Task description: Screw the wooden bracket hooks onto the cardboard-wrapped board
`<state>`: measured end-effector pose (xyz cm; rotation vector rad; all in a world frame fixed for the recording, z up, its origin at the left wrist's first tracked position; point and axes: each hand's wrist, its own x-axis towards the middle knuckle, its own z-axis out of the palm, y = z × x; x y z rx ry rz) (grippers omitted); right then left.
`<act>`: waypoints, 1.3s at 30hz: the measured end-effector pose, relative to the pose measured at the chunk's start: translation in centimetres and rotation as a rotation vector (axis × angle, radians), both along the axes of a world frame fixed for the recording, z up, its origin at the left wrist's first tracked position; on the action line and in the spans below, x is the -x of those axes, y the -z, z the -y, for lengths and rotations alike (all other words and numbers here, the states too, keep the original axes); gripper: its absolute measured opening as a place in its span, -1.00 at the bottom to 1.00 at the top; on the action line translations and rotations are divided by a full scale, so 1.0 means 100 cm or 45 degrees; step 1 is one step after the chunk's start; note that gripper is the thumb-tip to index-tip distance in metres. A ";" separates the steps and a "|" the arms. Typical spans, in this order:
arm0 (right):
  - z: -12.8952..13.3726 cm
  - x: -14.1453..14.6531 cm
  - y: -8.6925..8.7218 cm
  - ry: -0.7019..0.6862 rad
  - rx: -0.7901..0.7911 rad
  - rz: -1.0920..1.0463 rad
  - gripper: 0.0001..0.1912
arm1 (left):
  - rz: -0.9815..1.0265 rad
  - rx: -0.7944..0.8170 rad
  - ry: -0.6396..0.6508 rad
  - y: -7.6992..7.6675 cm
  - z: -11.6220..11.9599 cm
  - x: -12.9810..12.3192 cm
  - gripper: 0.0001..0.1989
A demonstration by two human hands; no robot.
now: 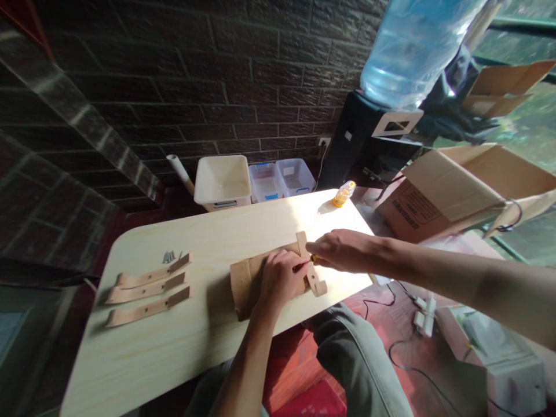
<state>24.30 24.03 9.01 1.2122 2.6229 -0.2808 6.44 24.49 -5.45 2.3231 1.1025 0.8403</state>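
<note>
A brown box-like block (245,281) lies on the pale table, with a curved wooden strip (313,278) across its right end. My left hand (280,275) rests over the block; its fingertips come together at the strip, and whatever they pinch is hidden. Closed around a small screwdriver (314,257) with a yellowish handle, my right hand (332,249) meets the left fingertips at the strip. Most of the screwdriver is covered by the hand. Several screws (169,257) lie at the left, near three more curved wooden strips (147,292).
A small clear bottle with orange parts (343,194) stands at the table's (195,359) far right corner. Behind it are a cream bin (223,179) and clear plastic boxes (295,176). A water dispenser (351,133) and an open carton (434,197) stand right; cables (417,370) cross the floor.
</note>
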 end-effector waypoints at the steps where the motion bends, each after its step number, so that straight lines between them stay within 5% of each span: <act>1: 0.000 0.000 0.000 0.026 0.003 -0.004 -0.85 | -0.001 0.005 -0.001 0.000 0.000 0.000 -0.92; 8: 0.002 0.005 -0.002 0.211 0.004 0.057 -0.80 | -0.019 0.009 -0.017 -0.002 0.001 -0.001 -0.92; 13: 0.000 -0.002 -0.004 0.035 -0.026 0.013 -0.72 | -0.001 0.003 -0.022 -0.001 0.001 -0.001 -0.91; 17: 0.002 0.000 -0.008 -0.069 -0.086 0.023 -0.83 | 0.008 -0.001 -0.020 0.000 0.001 -0.001 -0.92; 30: 0.006 0.009 -0.003 0.022 -0.125 0.042 -0.88 | -0.034 -0.020 -0.021 -0.001 0.001 -0.002 -0.89; 39: 0.004 0.000 -0.004 0.057 -0.072 0.046 -0.71 | -0.001 0.009 -0.021 0.000 0.001 -0.001 -0.90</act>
